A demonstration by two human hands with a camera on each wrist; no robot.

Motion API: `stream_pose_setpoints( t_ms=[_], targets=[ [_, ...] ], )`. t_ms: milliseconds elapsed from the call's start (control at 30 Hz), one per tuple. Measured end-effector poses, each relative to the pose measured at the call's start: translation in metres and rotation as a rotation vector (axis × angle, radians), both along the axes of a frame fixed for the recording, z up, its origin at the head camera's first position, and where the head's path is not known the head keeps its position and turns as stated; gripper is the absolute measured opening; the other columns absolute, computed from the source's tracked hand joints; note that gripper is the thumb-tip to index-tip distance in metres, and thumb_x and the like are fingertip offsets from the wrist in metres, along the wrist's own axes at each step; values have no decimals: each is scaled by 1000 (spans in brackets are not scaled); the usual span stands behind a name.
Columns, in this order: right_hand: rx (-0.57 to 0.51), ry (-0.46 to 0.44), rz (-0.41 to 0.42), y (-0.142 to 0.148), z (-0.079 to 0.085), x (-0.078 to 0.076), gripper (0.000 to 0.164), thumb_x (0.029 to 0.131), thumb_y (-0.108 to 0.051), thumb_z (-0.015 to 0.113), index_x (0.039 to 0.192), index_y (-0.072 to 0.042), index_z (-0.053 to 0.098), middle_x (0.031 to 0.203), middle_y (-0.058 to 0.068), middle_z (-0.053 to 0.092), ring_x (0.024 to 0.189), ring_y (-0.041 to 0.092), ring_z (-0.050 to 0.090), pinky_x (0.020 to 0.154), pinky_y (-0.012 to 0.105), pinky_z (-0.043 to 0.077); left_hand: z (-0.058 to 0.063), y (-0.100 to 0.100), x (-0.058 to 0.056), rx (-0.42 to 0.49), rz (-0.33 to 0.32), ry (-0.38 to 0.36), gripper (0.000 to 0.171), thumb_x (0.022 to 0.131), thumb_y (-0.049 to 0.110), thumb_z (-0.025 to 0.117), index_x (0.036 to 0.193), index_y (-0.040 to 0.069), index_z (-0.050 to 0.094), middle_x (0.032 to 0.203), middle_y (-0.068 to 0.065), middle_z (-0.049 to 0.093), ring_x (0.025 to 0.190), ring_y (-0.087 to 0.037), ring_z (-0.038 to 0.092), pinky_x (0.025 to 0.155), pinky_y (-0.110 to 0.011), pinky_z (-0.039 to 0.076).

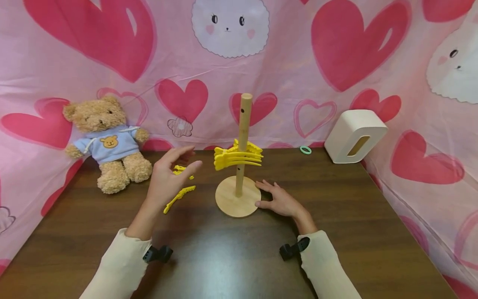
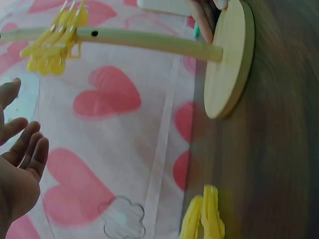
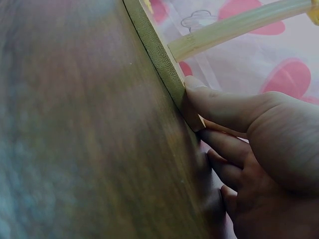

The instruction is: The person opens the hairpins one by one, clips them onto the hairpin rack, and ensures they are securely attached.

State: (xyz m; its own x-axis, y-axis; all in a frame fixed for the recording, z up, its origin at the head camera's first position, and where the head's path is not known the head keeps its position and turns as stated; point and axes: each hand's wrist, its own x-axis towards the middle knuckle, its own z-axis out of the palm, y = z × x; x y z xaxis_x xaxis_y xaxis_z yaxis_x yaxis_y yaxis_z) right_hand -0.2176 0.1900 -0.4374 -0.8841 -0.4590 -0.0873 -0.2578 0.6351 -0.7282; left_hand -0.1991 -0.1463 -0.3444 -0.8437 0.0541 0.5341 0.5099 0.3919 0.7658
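Note:
Several yellow claw clips (image 1: 239, 157) are clamped around the upright post of a round-based wooden stand (image 1: 239, 207), their long teeth pointing right. My left hand (image 1: 169, 178) hovers left of the stand with its fingers loosely bent and nothing in them. Its own camera shows the left palm (image 2: 20, 186) in the air below the clamped clips. Behind and below that hand, more yellow clips (image 1: 180, 198) lie on the table, partly hidden by it. My right hand (image 1: 280, 200) grips the right edge of the base, thumb (image 3: 224, 105) at its upper face and fingers along the rim.
A teddy bear (image 1: 112, 143) in a blue top sits at the back left of the dark wooden table (image 1: 224, 257). At the back right are a white box (image 1: 354, 135) with a slot and a small mint-green ring (image 1: 305, 150). Pink heart-print cloth (image 1: 224, 74) hangs behind.

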Motion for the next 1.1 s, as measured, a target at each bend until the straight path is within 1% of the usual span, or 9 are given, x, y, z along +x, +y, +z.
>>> stream_pose_setpoints(
  t_ms=[133,333,500,600,733,800,933,1033,1100],
  targets=[
    [0,2,-4,1,1,0,70,95,-30,73,154,-7,43,160,22,31,149,51,9,117,67,9,-2,-13,1,-25,8,-15,42,91,15,78,132,9,68,113,-6,67,100,-10,62,91,-21,50],
    [1,3,-5,1,-1,0,70,95,-30,72,154,-7,43,160,22,31,149,50,9,117,66,9,-3,-29,3,-77,24,-43,45,91,17,78,134,11,67,114,-4,66,96,-7,61,85,-15,49],
    [-6,18,12,1,-2,-2,71,95,-30,73,154,-5,43,159,20,34,151,41,15,119,62,7,-5,-41,6,-109,34,-73,48,89,17,81,134,10,66,119,-5,67,99,-4,61,85,-13,48],
    [-7,25,22,1,-1,-2,71,95,-29,73,153,-4,43,159,19,36,152,36,19,120,60,6,-8,-47,7,-139,20,-88,50,87,16,82,134,9,66,120,-6,67,102,-3,60,87,-13,47],
    [2,15,20,-1,-1,-2,70,95,-28,73,154,-5,43,159,18,37,152,33,19,120,58,5,-13,-56,8,-181,-21,-115,52,86,16,83,134,9,65,121,-7,68,104,-4,58,88,-15,48],
    [5,7,17,-1,-1,-2,70,95,-27,73,154,-6,43,159,17,37,152,31,19,121,57,5,-15,-61,9,-177,-47,-152,53,87,16,83,136,9,64,123,-8,67,107,-7,59,89,-15,48],
    [1,7,18,-2,0,-2,70,95,-27,73,154,-5,43,159,18,36,152,33,19,120,59,5,-20,-71,10,-162,-78,-271,58,89,22,81,141,9,59,131,-11,63,117,-22,58,93,-17,46],
    [-1,5,16,-1,1,-1,69,95,-28,73,153,-5,43,159,18,37,152,35,18,120,60,6,-25,-79,11,-148,-98,-377,64,90,26,79,145,8,53,137,-15,59,119,-34,57,91,-20,48],
    [-3,8,17,-1,1,0,69,95,-28,73,153,-4,43,158,19,37,152,36,18,119,61,6,-28,-84,11,-129,-120,-435,66,91,27,78,147,7,50,141,-18,56,119,-39,57,88,-21,50]
  ],
)
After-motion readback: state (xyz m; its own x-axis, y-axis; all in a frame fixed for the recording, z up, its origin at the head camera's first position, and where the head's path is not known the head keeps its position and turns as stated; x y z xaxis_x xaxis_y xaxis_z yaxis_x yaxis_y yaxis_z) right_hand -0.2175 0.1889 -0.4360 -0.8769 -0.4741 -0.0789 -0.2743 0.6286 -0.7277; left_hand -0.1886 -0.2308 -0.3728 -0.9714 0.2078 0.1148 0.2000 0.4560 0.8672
